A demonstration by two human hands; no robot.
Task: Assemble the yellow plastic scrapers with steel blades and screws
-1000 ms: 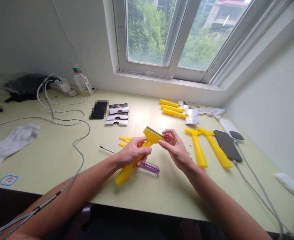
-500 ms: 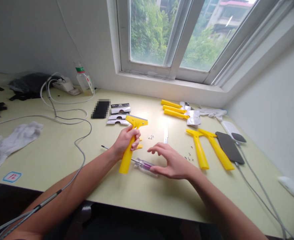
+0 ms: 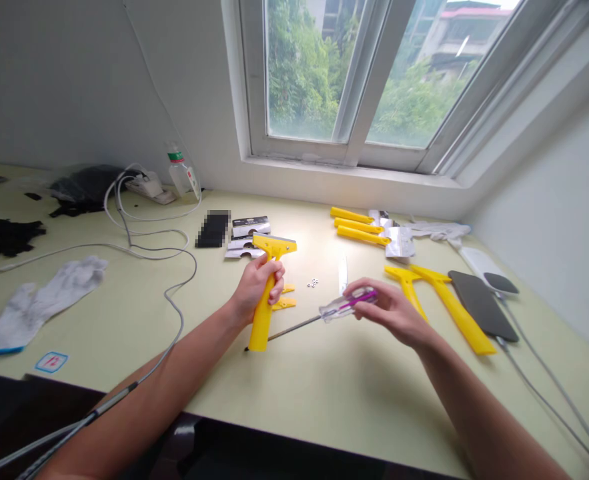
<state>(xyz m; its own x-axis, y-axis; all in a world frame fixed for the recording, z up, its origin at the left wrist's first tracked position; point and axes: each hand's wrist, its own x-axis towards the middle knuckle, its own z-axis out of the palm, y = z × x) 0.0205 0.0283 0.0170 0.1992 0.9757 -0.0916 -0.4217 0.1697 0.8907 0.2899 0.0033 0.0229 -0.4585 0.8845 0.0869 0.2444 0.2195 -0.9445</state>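
Note:
My left hand (image 3: 260, 288) is closed round the handle of a yellow scraper (image 3: 261, 325), its wide head pointing up and away from me. My right hand (image 3: 389, 308) grips a screwdriver (image 3: 335, 310) by its clear and purple handle. The screwdriver's shaft slants down to the left and passes behind the lower end of the scraper handle. Between the hands lie several small nuts (image 3: 313, 283) and two small yellow pieces (image 3: 285, 303). A blade strip (image 3: 343, 275) lies just beyond my right hand.
Two yellow scraper bodies (image 3: 457, 313) lie right of my right hand, near a dark phone (image 3: 481, 305). Further back are yellow scrapers with silver packets (image 3: 361, 227) and black-and-white packaging (image 3: 250, 227). A grey cable (image 3: 181, 293) crosses my left forearm. White gloves (image 3: 54, 300) lie left.
My right hand has taken hold of the screwdriver, which was lying on the table, and lifted its handle up and to the right. My left hand still holds the scraper. The view has shifted slightly.

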